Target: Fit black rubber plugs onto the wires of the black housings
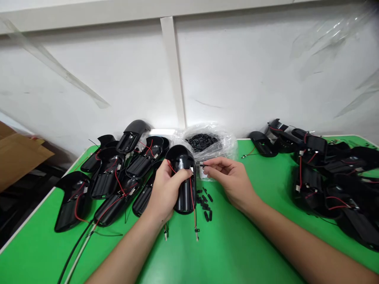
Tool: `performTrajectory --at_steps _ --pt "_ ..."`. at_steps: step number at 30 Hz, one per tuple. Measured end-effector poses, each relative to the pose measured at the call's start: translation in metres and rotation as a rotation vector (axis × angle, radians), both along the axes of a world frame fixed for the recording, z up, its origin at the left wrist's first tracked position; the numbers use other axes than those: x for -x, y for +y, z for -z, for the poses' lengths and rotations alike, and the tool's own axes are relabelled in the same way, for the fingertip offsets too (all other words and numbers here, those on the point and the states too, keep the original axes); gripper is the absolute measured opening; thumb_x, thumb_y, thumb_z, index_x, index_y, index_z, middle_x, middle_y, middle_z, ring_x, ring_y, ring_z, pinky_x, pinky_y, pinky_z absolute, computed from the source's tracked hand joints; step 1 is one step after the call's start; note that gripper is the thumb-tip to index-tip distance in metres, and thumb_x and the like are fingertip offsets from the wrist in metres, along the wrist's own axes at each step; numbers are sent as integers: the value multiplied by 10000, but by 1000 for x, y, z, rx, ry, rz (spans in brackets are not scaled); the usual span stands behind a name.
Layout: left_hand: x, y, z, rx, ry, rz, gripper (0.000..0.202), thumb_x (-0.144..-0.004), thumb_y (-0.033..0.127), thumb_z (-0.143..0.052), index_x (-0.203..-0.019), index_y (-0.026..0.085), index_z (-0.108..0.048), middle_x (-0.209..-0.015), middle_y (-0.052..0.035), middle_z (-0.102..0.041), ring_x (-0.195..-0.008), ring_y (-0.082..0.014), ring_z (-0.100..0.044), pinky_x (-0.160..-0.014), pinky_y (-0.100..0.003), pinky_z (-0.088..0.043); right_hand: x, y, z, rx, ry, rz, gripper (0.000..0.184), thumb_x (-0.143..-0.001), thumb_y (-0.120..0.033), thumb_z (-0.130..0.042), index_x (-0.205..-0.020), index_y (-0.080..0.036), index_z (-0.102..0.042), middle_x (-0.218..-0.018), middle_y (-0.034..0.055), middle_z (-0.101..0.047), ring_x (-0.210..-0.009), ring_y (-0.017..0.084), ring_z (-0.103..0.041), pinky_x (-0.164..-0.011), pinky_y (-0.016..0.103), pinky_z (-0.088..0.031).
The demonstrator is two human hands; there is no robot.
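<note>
My left hand (169,185) grips a black plastic housing (185,199), its thumb pressed on the right rim beside a small white part. Red wires run over the housing, and one hangs past its lower end to a small metal terminal (197,232). Just right of the housing, my right hand (229,177) pinches a small black plastic piece (203,165) between thumb and fingertips, apart from the housing. Below that hand lie several loose small black pieces (206,203). A clear plastic bag (227,144) full of similar black pieces stands behind both hands.
More black housings with red wires crowd the left (106,173) of the green table (237,248), and another pile (314,173) lies at the right. A black and a white cable (77,250) cross the left front. A white wall (133,79) rises behind; cardboard (20,157) stands at far left.
</note>
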State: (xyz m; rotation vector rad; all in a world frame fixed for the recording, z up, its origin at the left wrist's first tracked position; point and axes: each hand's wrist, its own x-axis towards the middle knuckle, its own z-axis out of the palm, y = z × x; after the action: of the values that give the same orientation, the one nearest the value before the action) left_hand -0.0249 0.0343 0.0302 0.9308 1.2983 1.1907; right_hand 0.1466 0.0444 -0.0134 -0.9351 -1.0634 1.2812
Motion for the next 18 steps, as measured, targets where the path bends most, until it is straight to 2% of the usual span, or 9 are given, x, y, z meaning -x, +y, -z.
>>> performTrajectory --at_steps 3,6,9,14,18 --pt "-4 -2 2 53 -35 -1 324 -674 314 -808 -932 204 -646 -806 50 -659 -680 -59 -593 -562 -136 -499 3 0 0 41 76 6 165 -748 -292 -916 -867 -215 -832 -799 21 -773 -715 107 -672 -694 224 -553" --pt "-8 -3 4 56 -61 -17 327 -658 300 -835 -894 213 -626 -756 71 -643 -641 -41 -565 -549 -119 -490 4 -2 0 23 60 6 164 -756 -299 -911 -863 -210 -824 -838 33 -786 -739 118 -682 -702 233 -555" --pt "-9 -3 6 29 -51 -38 343 -653 291 -857 -883 225 -611 -723 94 -625 -614 -23 -545 -574 -109 -506 5 -5 1 -69 -43 18 130 -811 -300 -862 -887 -206 -815 -840 39 -784 -729 131 -677 -694 257 -555" --pt "-9 -3 6 49 -33 -28 365 -660 311 -852 -912 232 -599 -746 92 -647 -618 -26 -565 -585 -111 -517 6 -9 3 -273 -301 104 73 -880 -218 -747 -932 -189 -788 -813 18 -744 -711 126 -650 -678 261 -532" --pt "-11 -3 7 83 -50 -38 367 -656 313 -834 -918 232 -589 -752 89 -647 -598 -31 -549 -544 -122 -498 6 -10 5 -307 -341 107 79 -898 -204 -723 -944 -184 -784 -812 9 -736 -720 119 -659 -686 251 -540"
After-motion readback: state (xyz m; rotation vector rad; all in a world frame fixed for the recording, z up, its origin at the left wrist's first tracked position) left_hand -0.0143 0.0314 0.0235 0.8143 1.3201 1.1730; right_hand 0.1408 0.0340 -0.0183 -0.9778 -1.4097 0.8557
